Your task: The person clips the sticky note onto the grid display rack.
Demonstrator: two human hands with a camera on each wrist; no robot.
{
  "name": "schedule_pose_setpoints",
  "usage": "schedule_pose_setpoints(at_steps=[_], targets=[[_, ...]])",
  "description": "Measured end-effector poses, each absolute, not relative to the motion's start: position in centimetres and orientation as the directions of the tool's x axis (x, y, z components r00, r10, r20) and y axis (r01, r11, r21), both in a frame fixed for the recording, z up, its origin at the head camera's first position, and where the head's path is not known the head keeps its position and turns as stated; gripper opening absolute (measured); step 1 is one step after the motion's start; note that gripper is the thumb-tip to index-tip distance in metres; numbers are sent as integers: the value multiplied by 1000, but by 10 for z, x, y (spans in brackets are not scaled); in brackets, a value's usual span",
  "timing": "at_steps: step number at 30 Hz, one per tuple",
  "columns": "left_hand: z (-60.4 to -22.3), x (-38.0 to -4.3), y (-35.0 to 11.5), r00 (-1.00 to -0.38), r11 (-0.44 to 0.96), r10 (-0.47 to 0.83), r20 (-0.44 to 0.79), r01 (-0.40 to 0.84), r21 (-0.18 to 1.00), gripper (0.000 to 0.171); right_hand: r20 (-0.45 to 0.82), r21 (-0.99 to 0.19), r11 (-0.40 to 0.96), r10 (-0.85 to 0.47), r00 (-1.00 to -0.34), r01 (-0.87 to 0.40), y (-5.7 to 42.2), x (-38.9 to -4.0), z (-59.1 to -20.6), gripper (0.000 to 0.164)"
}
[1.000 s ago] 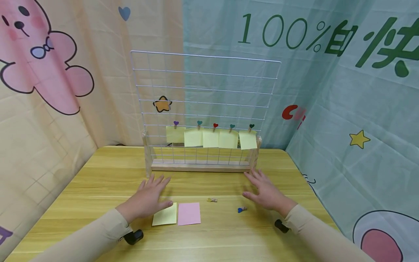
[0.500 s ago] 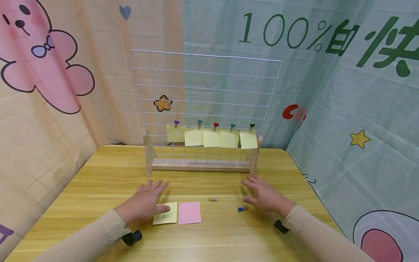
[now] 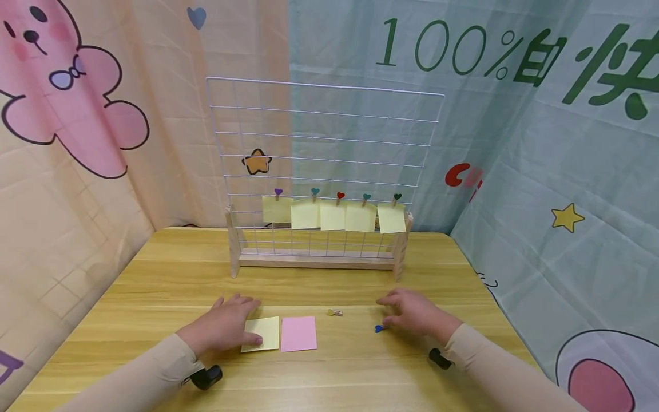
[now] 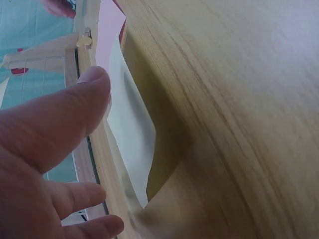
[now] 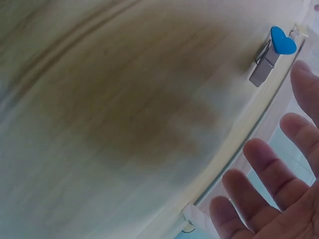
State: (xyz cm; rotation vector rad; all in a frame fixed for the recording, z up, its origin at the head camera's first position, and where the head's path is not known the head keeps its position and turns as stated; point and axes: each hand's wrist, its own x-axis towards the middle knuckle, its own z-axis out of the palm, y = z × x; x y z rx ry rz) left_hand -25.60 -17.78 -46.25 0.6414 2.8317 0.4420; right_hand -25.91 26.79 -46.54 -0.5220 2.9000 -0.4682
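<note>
My left hand (image 3: 223, 325) hovers at a yellow sticky note (image 3: 268, 333), its thumb over the note's left part; whether it touches cannot be told. In the left wrist view that note (image 4: 132, 124) has a lifted edge. A pink sticky note (image 3: 299, 334) lies just right of it. My right hand (image 3: 417, 313) is beside a small clothespin with a blue heart (image 3: 379, 328), partly covered by the thumb in the head view. The right wrist view shows the clothespin (image 5: 269, 59) on the table, apart from the loosely bent fingers. A yellow clothespin (image 3: 335, 313) lies between the hands.
A white wire grid (image 3: 324, 137) stands in a wooden base (image 3: 314, 262) at the back of the table. Several yellow notes (image 3: 306, 214) hang from it on heart clothespins. Printed curtains (image 3: 170, 114) surround the table (image 3: 329, 383).
Both hands have come lower and back towards the person. The left thumb has moved left over the yellow note, and the right hand has closed in on the blue-heart clothespin.
</note>
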Motion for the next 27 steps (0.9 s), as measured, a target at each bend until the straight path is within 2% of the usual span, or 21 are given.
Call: schedule_pose_setpoints(at_steps=[4, 15, 27], targets=[[-466, -256, -179, -882, 858, 455, -127, 395, 330, 86, -98, -301, 885, -400, -911, -356, 268, -260, -469, 40], [-470, -256, -179, -883, 855, 456, -108, 401, 329, 80, -102, -326, 859, -447, -889, -395, 270, -259, -475, 31], [-472, -255, -181, -878, 849, 465, -112, 406, 340, 78, -49, -291, 824, -520, -853, -486, 268, -258, -477, 7]])
